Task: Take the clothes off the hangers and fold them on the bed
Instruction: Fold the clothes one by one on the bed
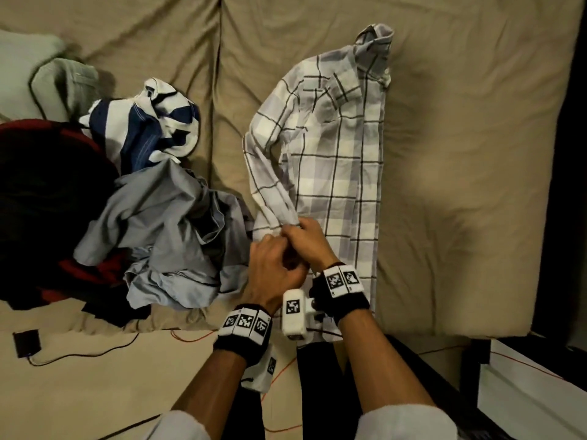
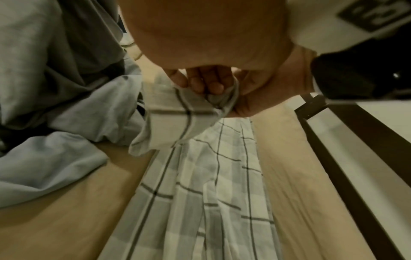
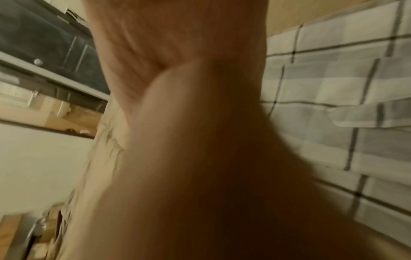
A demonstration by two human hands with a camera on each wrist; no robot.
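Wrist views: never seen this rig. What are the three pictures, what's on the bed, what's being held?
No robot here: a person wears three cameras. The head view looks down at both hands; each wrist view looks along one hand from a camera strapped to a tagged wristband.

On the bed a plaid shirt lies spread out, collar at the far end. Left of it sit a crumpled grey garment, a navy-and-white striped garment and dark red and black clothes.

The left hand and right hand meet at the end of the shirt's sleeve. The left wrist view shows fingers pinching the cuff. The right wrist view is mostly blurred palm.
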